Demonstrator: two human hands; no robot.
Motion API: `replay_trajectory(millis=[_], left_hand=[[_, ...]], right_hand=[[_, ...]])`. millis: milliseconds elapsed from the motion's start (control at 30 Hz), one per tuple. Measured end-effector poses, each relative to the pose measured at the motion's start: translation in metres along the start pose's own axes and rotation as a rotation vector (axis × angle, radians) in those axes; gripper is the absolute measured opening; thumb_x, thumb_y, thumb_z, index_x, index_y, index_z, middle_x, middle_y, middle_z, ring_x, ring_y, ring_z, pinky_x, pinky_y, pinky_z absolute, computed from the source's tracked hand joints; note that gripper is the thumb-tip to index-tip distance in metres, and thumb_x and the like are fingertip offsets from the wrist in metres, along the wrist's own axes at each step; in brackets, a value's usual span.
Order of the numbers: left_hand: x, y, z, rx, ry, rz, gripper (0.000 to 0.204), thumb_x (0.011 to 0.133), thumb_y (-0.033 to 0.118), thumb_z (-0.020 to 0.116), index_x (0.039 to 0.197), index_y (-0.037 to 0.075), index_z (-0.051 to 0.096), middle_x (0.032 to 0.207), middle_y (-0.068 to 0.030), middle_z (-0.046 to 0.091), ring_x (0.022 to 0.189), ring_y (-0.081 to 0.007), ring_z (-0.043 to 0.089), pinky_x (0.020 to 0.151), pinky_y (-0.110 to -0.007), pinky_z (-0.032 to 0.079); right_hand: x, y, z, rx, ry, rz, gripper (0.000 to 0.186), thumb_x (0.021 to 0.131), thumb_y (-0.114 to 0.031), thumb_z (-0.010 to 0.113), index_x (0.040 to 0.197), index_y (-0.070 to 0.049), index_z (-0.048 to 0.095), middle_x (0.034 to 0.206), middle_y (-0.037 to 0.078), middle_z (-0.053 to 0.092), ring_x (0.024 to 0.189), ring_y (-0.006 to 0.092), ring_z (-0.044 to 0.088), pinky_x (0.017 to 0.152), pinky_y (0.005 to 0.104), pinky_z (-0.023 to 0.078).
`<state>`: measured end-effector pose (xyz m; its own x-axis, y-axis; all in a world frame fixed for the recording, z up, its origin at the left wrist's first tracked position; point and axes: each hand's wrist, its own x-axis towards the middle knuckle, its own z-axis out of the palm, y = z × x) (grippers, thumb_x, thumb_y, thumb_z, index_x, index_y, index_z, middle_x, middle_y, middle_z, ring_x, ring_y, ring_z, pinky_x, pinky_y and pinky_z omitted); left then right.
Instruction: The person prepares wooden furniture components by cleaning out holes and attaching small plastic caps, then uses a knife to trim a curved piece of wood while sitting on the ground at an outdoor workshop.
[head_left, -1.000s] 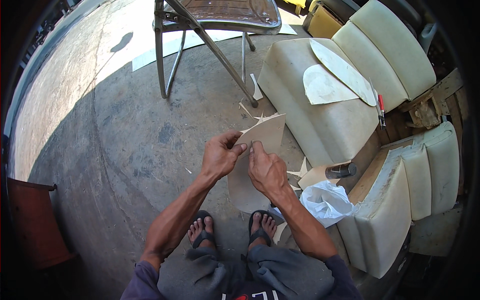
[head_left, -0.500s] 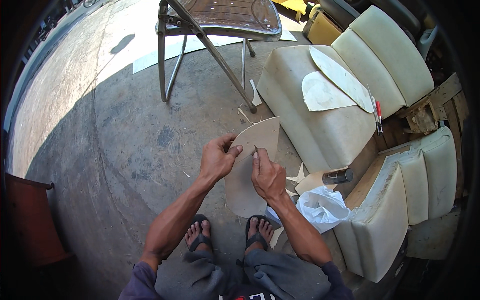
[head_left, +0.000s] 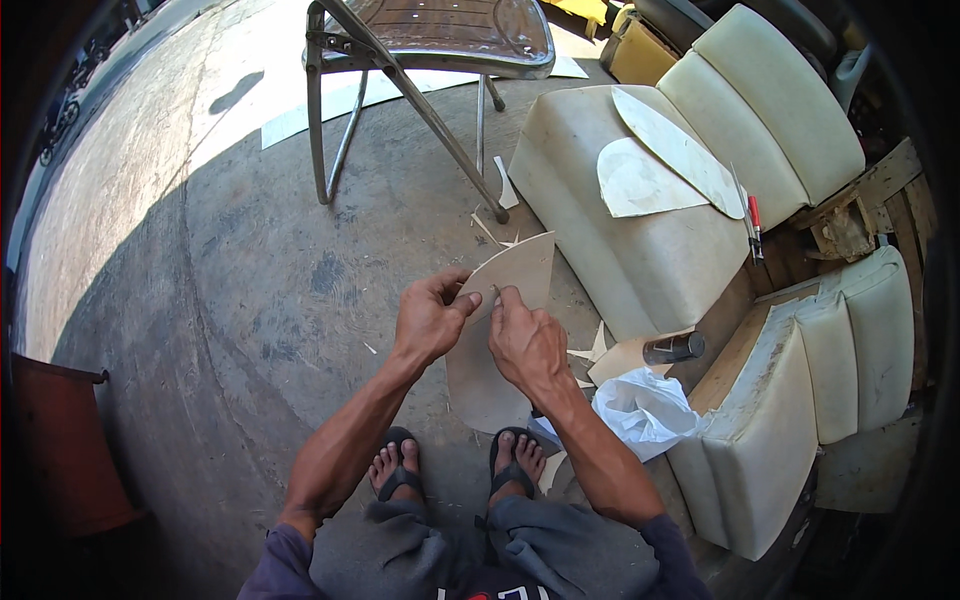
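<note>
Above my feet, a thin beige board [head_left: 487, 362] with a curved top edge is held up between my hands. My left hand [head_left: 430, 318] pinches its left edge, with the thumb on the near face. Against the middle of the same face, my right hand [head_left: 527, 338] is closed around a small thin pointed thing [head_left: 496, 291]. Only its tip shows by the left thumb; the fingers cover the remainder, so its exact kind cannot be made out.
Cream padded seats [head_left: 610, 270] stand at the right, with two white cut pieces [head_left: 650, 178] and a red-handled tool [head_left: 754, 215] on one. A metal folding chair [head_left: 400, 85] is ahead. Nearby lie a white plastic bag [head_left: 645, 412], a dark can [head_left: 675, 348] and board scraps [head_left: 597, 345].
My right hand has moved slightly left and up across the board, bringing its fingertips close to my left thumb. My left hand keeps its hold on the edge.
</note>
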<state>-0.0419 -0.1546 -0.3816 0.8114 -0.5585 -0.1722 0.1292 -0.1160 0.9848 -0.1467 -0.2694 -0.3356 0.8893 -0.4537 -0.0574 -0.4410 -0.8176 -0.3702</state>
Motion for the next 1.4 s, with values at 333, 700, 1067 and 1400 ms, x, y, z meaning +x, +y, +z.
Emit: replay_trajectory(millis=[333, 700, 1067, 1400], left_hand=[[-0.003, -0.003, -0.006, 0.089, 0.019, -0.009, 0.029, 0.089, 0.009, 0.074, 0.117, 0.004, 0.074, 0.09, -0.0115, 0.077, 0.078, -0.011, 0.068, 0.072, -0.03, 0.054], [-0.007, 0.014, -0.013, 0.128, -0.023, -0.077, 0.031, 0.093, 0.005, 0.07, 0.122, -0.002, 0.07, 0.096, -0.0094, 0.076, 0.085, -0.0117, 0.067, 0.077, -0.029, 0.054], [-0.006, 0.008, -0.014, 0.074, -0.006, -0.028, 0.03, 0.092, 0.004, 0.071, 0.121, -0.002, 0.071, 0.097, -0.0097, 0.076, 0.085, -0.0118, 0.068, 0.078, -0.029, 0.055], [-0.013, 0.005, -0.012, 0.126, 0.021, -0.02, 0.028, 0.092, 0.004, 0.071, 0.12, -0.003, 0.071, 0.099, -0.0104, 0.077, 0.087, -0.0115, 0.068, 0.08, -0.028, 0.054]], right_hand=[[0.023, 0.014, -0.022, 0.79, -0.5, 0.302, 0.033, 0.103, -0.026, 0.043, 0.11, 0.0, 0.062, 0.081, 0.032, 0.068, 0.071, 0.0462, 0.07, 0.064, 0.0554, 0.055], [0.016, 0.011, -0.009, 0.815, -0.416, 0.3, 0.03, 0.104, -0.027, 0.045, 0.107, -0.002, 0.062, 0.07, 0.026, 0.066, 0.057, 0.0433, 0.066, 0.055, 0.0541, 0.052], [0.008, -0.006, 0.002, 0.673, -0.187, 0.218, 0.03, 0.105, -0.025, 0.042, 0.101, -0.002, 0.06, 0.063, 0.013, 0.057, 0.048, 0.0201, 0.061, 0.043, 0.0389, 0.046], [-0.003, -0.004, 0.012, 0.409, 0.009, -0.021, 0.027, 0.105, -0.028, 0.049, 0.111, -0.004, 0.059, 0.079, 0.031, 0.066, 0.075, 0.0494, 0.067, 0.065, 0.0532, 0.051]])
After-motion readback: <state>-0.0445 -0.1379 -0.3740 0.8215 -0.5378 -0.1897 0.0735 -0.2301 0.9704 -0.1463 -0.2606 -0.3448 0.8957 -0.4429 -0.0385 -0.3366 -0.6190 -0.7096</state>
